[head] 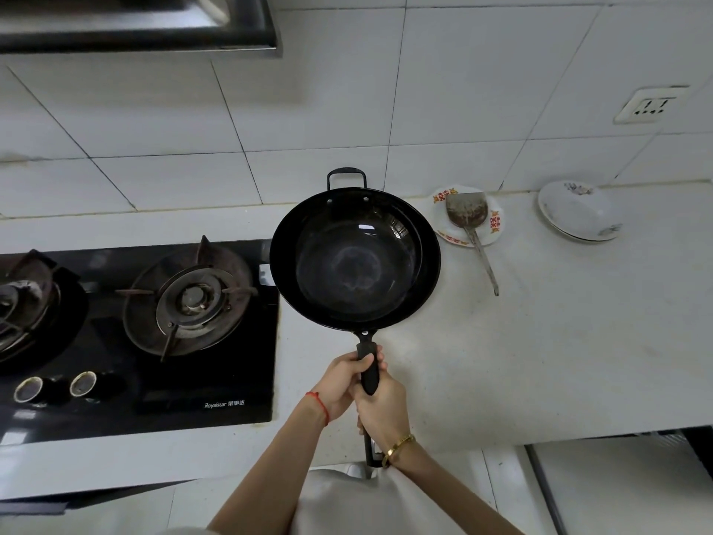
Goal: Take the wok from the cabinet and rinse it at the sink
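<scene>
A black wok (355, 260) with a small loop handle at its far rim hangs level above the white counter, just right of the stove. Its long black handle (368, 370) points toward me. My left hand (345, 382) grips the handle near the front. My right hand (382, 413) grips the same handle just behind it. The wok's inside looks dark and bare. No sink or cabinet is in view.
A black two-burner gas stove (193, 299) lies at the left under a range hood (139, 25). On the counter (540, 341) at the right sit a patterned plate (495, 222) with a worn metal spatula (468, 222) and stacked white plates (578, 210). A wall socket (650, 106) is at upper right.
</scene>
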`<state>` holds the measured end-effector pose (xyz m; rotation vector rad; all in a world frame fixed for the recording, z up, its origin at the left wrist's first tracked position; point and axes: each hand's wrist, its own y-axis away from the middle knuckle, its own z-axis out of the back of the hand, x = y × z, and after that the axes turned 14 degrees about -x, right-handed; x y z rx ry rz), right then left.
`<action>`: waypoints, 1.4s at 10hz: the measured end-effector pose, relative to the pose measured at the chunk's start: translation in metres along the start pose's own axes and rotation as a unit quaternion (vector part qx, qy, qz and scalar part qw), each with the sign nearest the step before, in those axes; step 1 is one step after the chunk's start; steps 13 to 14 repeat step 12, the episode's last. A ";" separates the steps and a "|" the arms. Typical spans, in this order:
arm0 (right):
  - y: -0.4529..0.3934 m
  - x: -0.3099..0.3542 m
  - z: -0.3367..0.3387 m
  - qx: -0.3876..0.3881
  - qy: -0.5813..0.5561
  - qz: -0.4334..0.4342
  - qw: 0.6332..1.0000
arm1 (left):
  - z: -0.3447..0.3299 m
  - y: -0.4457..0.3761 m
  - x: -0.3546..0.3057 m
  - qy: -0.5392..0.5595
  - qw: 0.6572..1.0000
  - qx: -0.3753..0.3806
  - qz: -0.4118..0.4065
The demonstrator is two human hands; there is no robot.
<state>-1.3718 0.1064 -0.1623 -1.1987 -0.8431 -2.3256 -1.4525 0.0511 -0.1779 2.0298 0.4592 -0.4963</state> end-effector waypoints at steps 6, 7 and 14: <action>-0.001 -0.003 0.001 0.030 0.020 0.034 0.999 | 0.002 0.004 -0.004 -0.051 0.999 -0.011 -0.010; -0.006 -0.004 0.003 0.037 0.057 0.056 0.996 | -0.001 0.006 -0.003 -0.053 0.998 -0.017 -0.011; -0.035 0.001 0.046 0.106 0.209 0.144 0.961 | 0.026 0.025 -0.015 -0.478 0.819 -0.184 -0.261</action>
